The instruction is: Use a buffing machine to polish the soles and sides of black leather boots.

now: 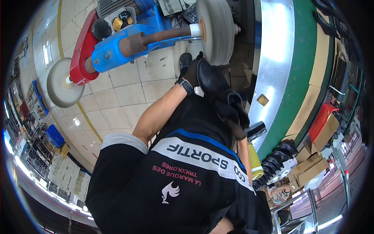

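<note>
Item: black shoe (212, 80), clasped by my left hand (191, 72), fingers wrapped on its heel, pressed against the grey buffing wheel (215, 31). Right hand hidden behind the shoe; its state I cannot tell. Handling, as I judge: light, steady pressure, turning the shoe evenly. Beyond: brown cardboard boxes (317, 160) at right, red tray (322, 117) above them; blue bin (55, 136) at far left.

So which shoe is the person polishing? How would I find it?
Find the big blue and red machine at the top, with a round grey wheel at each end. The black shoe is the one pressed against the right-hand buffing wheel, held in the left hand. The other black shoes just sit in a row on the green conveyor.
</note>
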`<state>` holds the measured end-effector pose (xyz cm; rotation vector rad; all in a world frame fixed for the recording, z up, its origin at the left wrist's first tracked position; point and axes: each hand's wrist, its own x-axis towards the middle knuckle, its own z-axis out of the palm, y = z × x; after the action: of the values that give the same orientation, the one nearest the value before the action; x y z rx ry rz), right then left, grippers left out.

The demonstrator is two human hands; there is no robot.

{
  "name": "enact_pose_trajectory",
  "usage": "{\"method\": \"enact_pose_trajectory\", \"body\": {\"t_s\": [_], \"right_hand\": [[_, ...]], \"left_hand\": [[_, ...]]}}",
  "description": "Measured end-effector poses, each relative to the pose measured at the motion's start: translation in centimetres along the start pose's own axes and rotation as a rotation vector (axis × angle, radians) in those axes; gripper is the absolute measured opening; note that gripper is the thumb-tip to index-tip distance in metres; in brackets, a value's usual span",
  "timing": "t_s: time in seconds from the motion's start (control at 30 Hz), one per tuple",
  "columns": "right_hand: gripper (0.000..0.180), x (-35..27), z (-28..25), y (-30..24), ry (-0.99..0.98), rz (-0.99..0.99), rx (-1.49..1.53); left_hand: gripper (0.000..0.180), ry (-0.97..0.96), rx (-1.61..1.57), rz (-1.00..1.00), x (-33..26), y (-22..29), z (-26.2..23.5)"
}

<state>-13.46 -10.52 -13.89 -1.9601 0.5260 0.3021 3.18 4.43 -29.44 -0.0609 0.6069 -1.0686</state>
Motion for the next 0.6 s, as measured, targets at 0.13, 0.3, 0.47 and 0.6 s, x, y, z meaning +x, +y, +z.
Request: {"method": "enact_pose_trajectory", "body": {"t_s": [0.13, 0.3, 0.47, 0.6], "right_hand": [[0.040, 4.2, -0.4, 2.9, 0.013, 0.369, 0.462], [0.039, 8.7, 0.9, -3.0, 0.041, 0.753, 1.239], [0.056, 11.1, 2.4, -3.7, -0.242, 0.804, 1.327], [0.054, 13.6, 3.2, -3.4, -0.413, 0.934, 1.344]], "left_hand": [[0.035, 0.473, 0.171, 0.287, -0.3, -0.3, 5.7], [0.035, 0.232, 0.043, 0.238, -0.2, 1.3, 1.8], [0.034, 0.244, 0.238, 0.392, -0.1, 4.5, -4.2], [0.022, 0.637, 0.936, 0.918, -4.2, 4.6, -4.0]]}}
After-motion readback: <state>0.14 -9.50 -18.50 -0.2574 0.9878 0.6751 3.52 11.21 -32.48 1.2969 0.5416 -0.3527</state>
